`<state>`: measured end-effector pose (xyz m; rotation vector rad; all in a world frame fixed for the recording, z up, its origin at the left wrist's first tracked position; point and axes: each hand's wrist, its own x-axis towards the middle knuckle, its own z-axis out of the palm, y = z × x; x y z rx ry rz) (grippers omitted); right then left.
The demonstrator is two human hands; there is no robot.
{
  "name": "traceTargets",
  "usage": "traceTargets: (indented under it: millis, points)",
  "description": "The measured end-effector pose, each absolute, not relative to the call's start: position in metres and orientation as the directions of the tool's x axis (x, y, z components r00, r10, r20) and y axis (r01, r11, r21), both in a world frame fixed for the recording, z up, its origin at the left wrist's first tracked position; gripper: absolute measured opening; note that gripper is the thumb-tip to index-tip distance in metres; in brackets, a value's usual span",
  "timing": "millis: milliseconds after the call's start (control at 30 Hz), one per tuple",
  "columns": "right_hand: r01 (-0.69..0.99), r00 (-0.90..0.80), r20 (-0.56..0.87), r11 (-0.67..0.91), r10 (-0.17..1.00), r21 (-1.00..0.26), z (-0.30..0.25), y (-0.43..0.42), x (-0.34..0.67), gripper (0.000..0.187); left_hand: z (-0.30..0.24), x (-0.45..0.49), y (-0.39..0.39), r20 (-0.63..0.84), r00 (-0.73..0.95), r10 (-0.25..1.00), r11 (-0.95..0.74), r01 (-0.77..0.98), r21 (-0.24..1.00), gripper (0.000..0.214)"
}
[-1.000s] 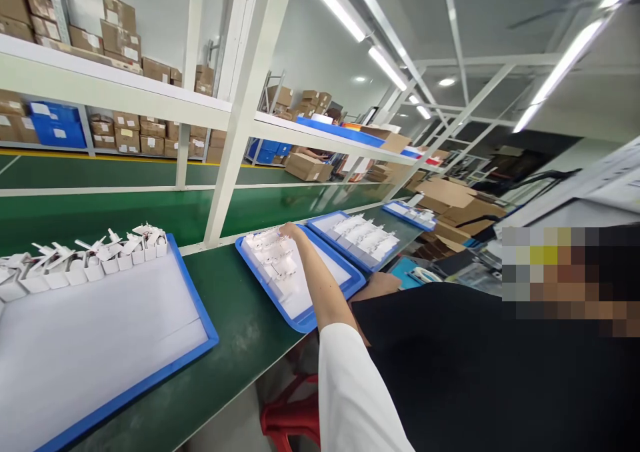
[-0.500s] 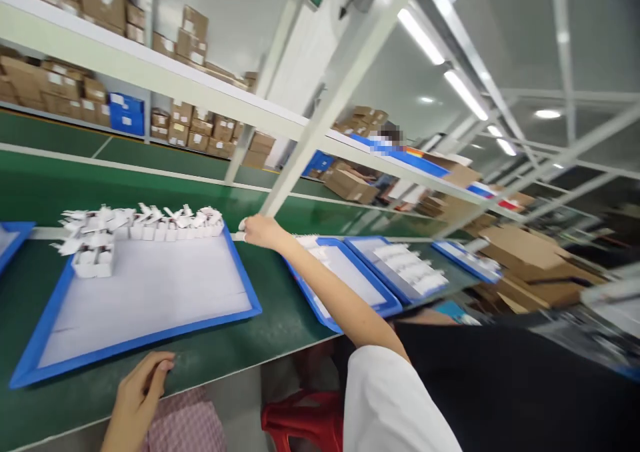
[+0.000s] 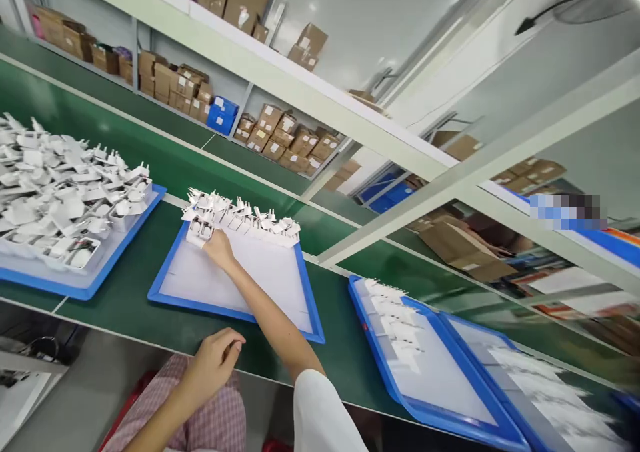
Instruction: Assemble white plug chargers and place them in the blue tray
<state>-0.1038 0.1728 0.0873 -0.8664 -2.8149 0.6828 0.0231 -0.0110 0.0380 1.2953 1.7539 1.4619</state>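
My right hand [image 3: 219, 247] reaches over the middle blue-rimmed tray [image 3: 313, 305], its fingers closed at the near end of a group of white plug adapters [image 3: 199, 228]. The fingertips seem to grip one adapter there, though the hand partly covers it. Along the tray's back edge runs a row of similar white adapters [image 3: 255, 222] with their prongs pointing up. My left hand [image 3: 217, 355] hovers by the table's front edge above my lap, fingers curled toward the thumb and nothing visible in them.
On the left, a blue-rimmed tray [image 3: 90, 289] is heaped with white adapters [image 3: 60, 185]. Further trays, one [image 3: 450, 379] with rows of white parts, lie to the right. A slanting white post [image 3: 390, 229] and an overhead shelf [image 3: 300, 99] border the green table [image 3: 125, 315].
My view has turned left, bringing the heaped tray in. My right hand has moved from beyond the tray's right corner to the adapters at its left. My left hand stays near the table edge.
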Motion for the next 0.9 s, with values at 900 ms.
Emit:
traceTargets:
  millis: [900]
  points:
    - [0.228, -0.864, 0.25, 0.782, 0.437, -0.579, 0.033, 0.105, 0.164, 0.057, 0.033, 0.036, -0.017, 0.172, -0.406, 0.897, 0.111, 0.587, 0.802, 0.04]
